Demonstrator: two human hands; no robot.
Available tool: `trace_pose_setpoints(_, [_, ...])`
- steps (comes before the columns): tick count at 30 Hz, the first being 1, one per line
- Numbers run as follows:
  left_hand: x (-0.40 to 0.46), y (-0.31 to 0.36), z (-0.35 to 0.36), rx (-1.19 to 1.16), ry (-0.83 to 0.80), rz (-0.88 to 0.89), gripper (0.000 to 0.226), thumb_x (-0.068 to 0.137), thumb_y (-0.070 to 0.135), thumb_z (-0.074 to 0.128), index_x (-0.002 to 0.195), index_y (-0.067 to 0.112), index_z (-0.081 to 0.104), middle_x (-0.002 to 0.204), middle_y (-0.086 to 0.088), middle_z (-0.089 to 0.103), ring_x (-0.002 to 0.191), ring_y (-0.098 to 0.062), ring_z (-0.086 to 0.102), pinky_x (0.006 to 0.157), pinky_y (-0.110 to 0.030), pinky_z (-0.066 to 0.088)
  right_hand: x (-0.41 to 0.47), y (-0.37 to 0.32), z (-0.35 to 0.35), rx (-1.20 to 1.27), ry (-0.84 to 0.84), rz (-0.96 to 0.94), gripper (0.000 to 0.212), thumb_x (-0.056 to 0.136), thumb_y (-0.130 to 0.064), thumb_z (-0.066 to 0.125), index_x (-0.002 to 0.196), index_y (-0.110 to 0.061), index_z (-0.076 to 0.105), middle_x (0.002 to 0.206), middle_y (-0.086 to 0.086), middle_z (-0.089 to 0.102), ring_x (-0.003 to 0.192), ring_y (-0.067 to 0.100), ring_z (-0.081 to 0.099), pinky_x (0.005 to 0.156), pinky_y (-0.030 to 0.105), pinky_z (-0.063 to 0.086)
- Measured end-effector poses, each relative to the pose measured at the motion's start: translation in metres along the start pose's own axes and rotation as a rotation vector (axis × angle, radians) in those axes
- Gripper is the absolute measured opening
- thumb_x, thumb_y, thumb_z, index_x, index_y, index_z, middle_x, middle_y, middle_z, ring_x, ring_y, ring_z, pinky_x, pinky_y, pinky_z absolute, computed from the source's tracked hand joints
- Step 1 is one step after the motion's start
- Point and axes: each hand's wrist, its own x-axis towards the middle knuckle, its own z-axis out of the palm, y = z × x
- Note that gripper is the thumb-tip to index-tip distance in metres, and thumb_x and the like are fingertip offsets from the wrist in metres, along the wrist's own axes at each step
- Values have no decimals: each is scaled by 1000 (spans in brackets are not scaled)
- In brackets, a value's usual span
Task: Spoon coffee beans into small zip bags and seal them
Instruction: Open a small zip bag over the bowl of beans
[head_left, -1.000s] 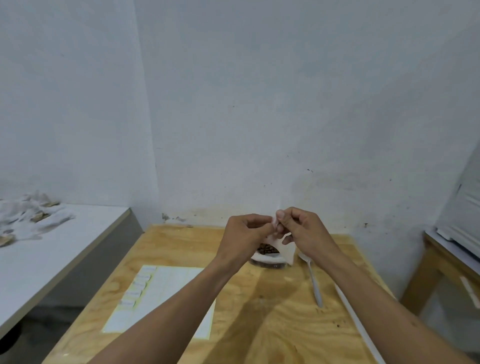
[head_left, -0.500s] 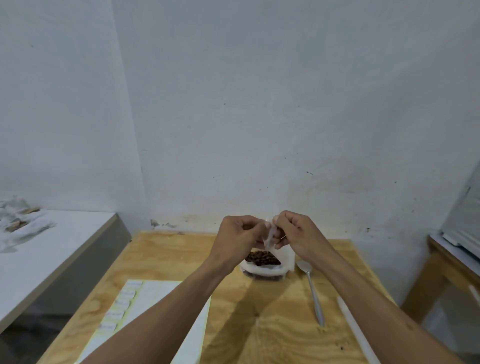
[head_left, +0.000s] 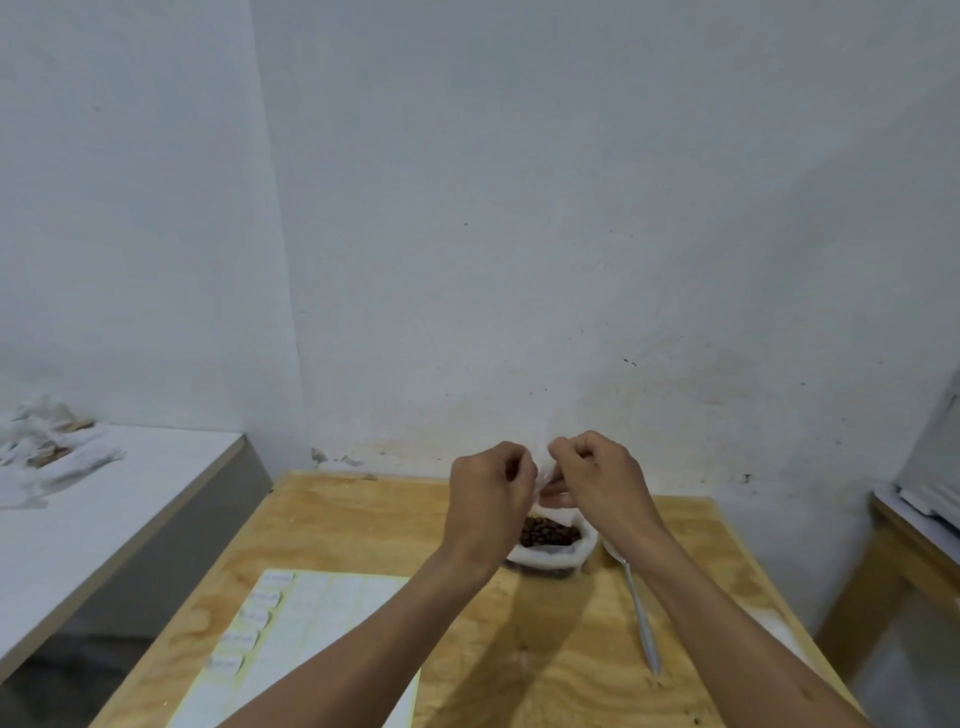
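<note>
head view: zip bag (head_left: 544, 475) pinched between hands (head_left: 545, 480)

My hands draw the little bag open

My left hand (head_left: 491, 499) and right hand (head_left: 597, 480), pinched tight together a second ago, now sit slightly apart, the clear zip bag (head_left: 544, 475) stretched between their fingertips. My head has tipped down since half a second ago: the sticker sheet (head_left: 317, 639) at 7 o'clock shows more fully.

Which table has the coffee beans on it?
The wooden table in the middle, under both hands. Its coffee beans sit in a container; the white table holds only crumpled cloth.
</note>
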Motion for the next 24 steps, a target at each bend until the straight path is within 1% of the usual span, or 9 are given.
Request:
trace_pose_setpoints(3, [0, -3, -1, 20, -8, 82, 33, 97, 7, 60, 64, 5, 61, 49, -2, 53, 46, -11, 43, 47, -22, 34, -1, -11, -3, -12, -9, 56, 26, 90, -34, 72, 102, -12, 65, 85, 7, 78, 67, 20, 78, 68, 33, 64])
trace_pose_setpoints(5, [0, -2, -4, -2, -41, 86, 33, 98, 9, 60, 65, 5, 64, 50, -4, 54, 47, -10, 43, 48, -20, 32, -1, -13, -4, -70, -24, 33, 21, 88, -27, 70, 103, -11, 70, 81, 5, 79, 68, 19, 78, 73, 36, 65])
trace_pose_setpoints(8, [-3, 0, -5, -58, -95, 51, 35, 98, 12, 61, 64, 7, 67, 51, -5, 57, 46, -11, 44, 48, -24, 37, -4, -16, -3, -192, -48, -20, 15, 87, -19, 62, 88, -12, 75, 71, 3, 78, 66, 20, 77, 78, 41, 65])
trace_pose_setpoints(11, [-5, 3, -9, -126, -77, 29, 35, 99, 14, 59, 66, 7, 71, 54, -9, 62, 51, -28, 55, 52, -36, 47, -6, -20, -2, -166, -40, -20, 17, 87, -17, 62, 79, -13, 77, 71, 2, 77, 67, 20, 78, 76, 40, 65])
trace_pose_setpoints(12, [-5, 2, -12, -118, -80, 44, 36, 99, 14, 59, 65, 9, 69, 53, -8, 61, 49, -26, 53, 52, -37, 46, -7, -21, -2, -148, -45, -20, 19, 88, -16, 62, 76, -12, 76, 71, 2, 77, 67, 21, 78, 75, 39, 65])
trace_pose_setpoints(15, [-5, 3, -19, -42, -96, 163, 42, 95, 15, 58, 54, 20, 48, 44, 7, 40, 45, -6, 35, 47, -27, 31, -8, -19, -2, -184, -32, -48, 26, 96, -12, 59, 78, 4, 72, 76, 14, 75, 63, 20, 77, 71, 34, 65])
trace_pose_setpoints(19, [-5, -3, -20, 27, -27, 203, 44, 90, 10, 60, 52, 15, 40, 45, 7, 26, 46, -10, 25, 47, -25, 23, -5, -13, 1, -247, 29, -25, 19, 96, -7, 61, 90, 3, 75, 85, 9, 76, 58, 16, 75, 61, 27, 63])
trace_pose_setpoints(22, [-8, -9, -19, 151, -51, 222, 37, 90, 27, 56, 58, 9, 55, 48, 5, 42, 45, -13, 37, 46, -33, 36, -4, -10, 2, -300, 27, -35, 17, 95, -5, 62, 88, 1, 76, 85, 7, 76, 58, 16, 74, 53, 17, 56])
trace_pose_setpoints(24, [-8, -7, -27, 232, -101, 203, 35, 89, 43, 55, 85, 14, 74, 77, 6, 68, 67, -9, 61, 63, -35, 53, -5, -9, 0, -351, 8, -49, 17, 92, -5, 65, 80, -3, 76, 75, 2, 74, 57, 14, 70, 51, 15, 53])
